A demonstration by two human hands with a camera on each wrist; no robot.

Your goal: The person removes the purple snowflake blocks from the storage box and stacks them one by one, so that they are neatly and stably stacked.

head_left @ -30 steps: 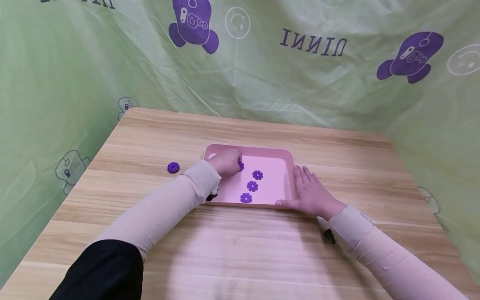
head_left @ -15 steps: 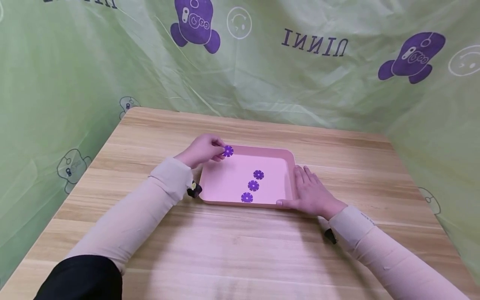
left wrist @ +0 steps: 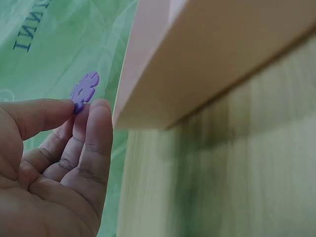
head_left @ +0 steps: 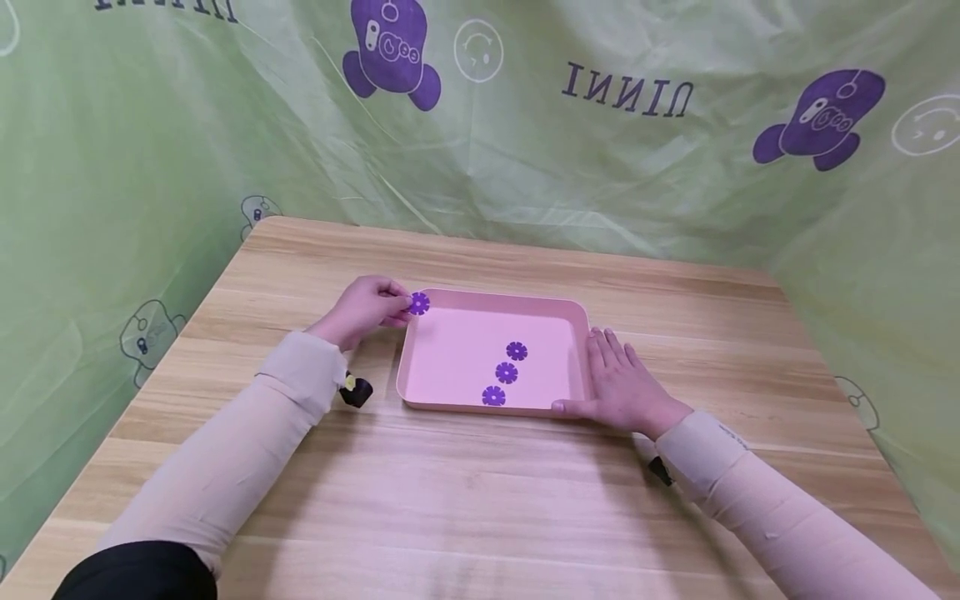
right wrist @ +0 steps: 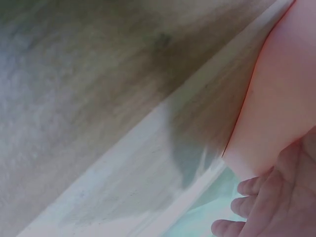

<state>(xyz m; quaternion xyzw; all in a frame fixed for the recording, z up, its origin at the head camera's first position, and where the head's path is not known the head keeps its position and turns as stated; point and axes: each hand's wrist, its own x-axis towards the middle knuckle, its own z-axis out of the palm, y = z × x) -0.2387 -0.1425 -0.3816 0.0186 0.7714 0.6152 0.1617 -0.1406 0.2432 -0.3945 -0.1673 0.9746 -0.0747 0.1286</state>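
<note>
My left hand (head_left: 363, 308) pinches a purple snowflake-shaped plastic disc (head_left: 418, 303) between thumb and fingers, at the left back corner of a pink tray (head_left: 450, 358). In the left wrist view, the notched disc (left wrist: 85, 91) stands up from the fingertips, beside the tray's outer wall (left wrist: 153, 89). Three like discs lie in the tray in a slanting row: one far (head_left: 517, 351), one middle (head_left: 506, 372), one near (head_left: 493, 396). My right hand (head_left: 626, 387) lies along the tray's right side with straight fingers, its thumb at the front rim.
The tray rests on a wood-grain table (head_left: 480, 483). Behind and at both sides hangs a green printed curtain (head_left: 517, 167). Black wrist-worn devices (head_left: 356, 392) sit under the cuffs.
My left hand has come up out of the tray and moved left to its corner with a disc. The loose disc on the table is now hidden behind the left hand or arm. The right hand stays.
</note>
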